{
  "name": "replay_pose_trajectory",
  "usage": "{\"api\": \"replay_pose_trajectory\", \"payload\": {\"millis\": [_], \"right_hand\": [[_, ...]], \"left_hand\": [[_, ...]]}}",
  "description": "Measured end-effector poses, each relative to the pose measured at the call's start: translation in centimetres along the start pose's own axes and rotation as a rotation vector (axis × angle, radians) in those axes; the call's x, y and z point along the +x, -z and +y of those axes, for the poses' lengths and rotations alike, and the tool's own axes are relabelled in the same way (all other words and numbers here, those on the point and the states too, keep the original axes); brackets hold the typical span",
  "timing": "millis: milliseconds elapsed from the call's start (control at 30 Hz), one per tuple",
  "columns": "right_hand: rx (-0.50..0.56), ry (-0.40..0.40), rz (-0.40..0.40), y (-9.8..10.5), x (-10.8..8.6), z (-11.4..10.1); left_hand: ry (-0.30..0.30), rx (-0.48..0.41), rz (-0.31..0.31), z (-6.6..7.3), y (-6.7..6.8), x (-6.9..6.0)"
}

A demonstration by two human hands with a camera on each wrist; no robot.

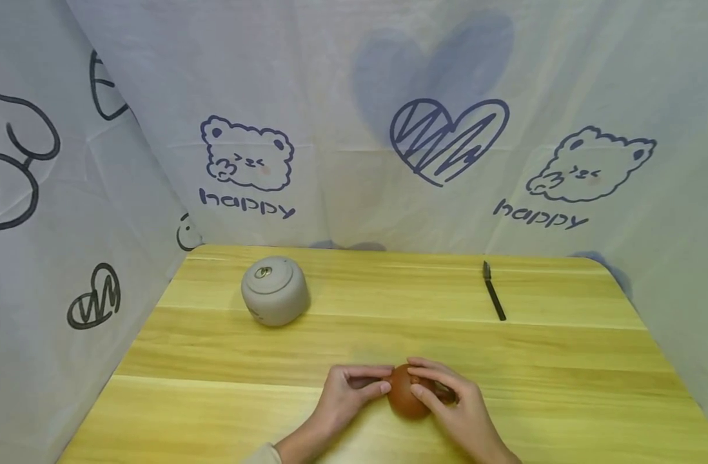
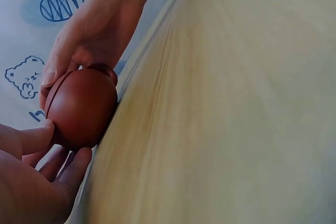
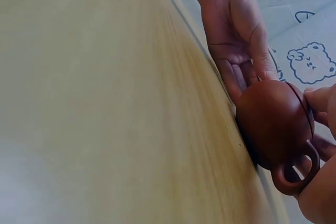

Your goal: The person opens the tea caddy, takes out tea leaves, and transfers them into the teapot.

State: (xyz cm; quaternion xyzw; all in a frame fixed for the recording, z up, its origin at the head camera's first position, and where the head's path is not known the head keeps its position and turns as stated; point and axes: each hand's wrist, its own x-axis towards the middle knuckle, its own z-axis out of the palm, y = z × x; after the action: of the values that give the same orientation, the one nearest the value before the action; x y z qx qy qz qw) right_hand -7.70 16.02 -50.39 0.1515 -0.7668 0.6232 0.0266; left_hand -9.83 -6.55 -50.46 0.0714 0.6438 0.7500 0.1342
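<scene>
Appears to be at a steadying step — bracing a reddish-brown teapot (image 3: pixel 272 121) with two hands while attending to its lid (image 1: pixel 403 385). Cannot tell from one moment between seating, turning and lifting that lid. Shows as closed down, with only a thin dark seam near the top in the wrist views.

Stands upright on the tabletop (image 1: pixel 215 399), in the near part and a little right of centre, apparently with its base touching the wood. Held from the left by the left hand (image 1: pixel 344 398), with thumb and forefinger in a narrow grip around a small projection, possibly the spout. Held from above and the right by the right hand (image 1: pixel 463 407), with thumb and fingers likewise narrow about the top. Cannot make out whether pinched on the knob (image 1: pixel 414 380) or only at the lid's edge. Turned with the looped handle (image 3: pixel 316 161) toward the right hand.

Calls next, by judgement, for firm support on the left and a light, level movement on the right, so as not to tip the pot or knock its rim.

Set well apart, farther back: a grey container (image 1: pixel 278 293) at left, a slim black-handled tool (image 1: pixel 494 295) at right — untouched by either hand.
</scene>
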Motion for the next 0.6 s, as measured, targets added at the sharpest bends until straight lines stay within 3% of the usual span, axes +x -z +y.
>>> {"api": "replay_pose_trajectory", "payload": {"millis": [267, 600], "right_hand": [[0.012, 0.001, -0.005, -0.9, 2.0, 0.4], [-0.007, -0.025, -0.014, -1.7, 5.0, 1.0]], "left_hand": [[0.069, -0.13, 0.077, 0.0, 0.8, 0.6], [0.056, -0.174, 0.15, -0.2, 2.0, 2.3]]}}
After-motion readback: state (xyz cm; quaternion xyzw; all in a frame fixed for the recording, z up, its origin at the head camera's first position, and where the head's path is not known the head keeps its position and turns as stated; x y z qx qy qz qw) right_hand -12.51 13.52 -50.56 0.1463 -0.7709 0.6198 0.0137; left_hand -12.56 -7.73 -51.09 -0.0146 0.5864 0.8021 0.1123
